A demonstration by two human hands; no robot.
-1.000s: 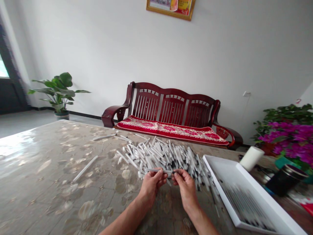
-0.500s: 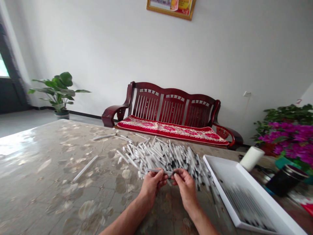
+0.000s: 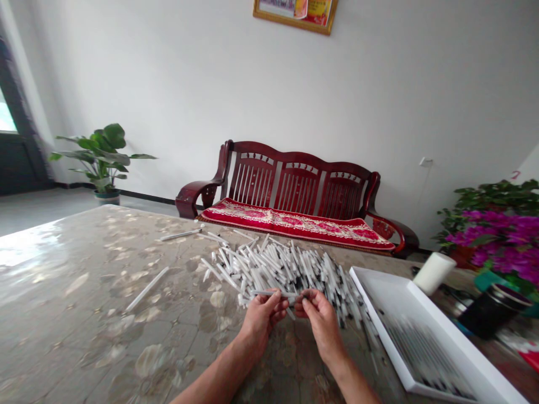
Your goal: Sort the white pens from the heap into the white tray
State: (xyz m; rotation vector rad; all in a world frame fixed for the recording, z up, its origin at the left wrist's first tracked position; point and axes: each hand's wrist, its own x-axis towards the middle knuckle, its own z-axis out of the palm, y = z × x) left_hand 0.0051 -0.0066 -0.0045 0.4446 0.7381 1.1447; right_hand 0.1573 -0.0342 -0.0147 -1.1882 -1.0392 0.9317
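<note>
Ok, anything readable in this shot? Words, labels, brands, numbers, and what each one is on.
Framed poster on the wall: print too small and blurred to read.
White panel at far right: red mark, perhaps "2", not certain.
Black canister: no legible label.
White tube in the left hand: no legible print.

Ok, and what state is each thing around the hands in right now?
Left hand, fingers closed on a white stick
White stick, held level, black-tipped end toward the right hand
Right hand, fingers curled at the stick's end, contact unclear
Pile of white sticks, loose criss-cross heap
Loose stick, lying apart from the pile
White tray, holding sticks side by side, blurred
</note>
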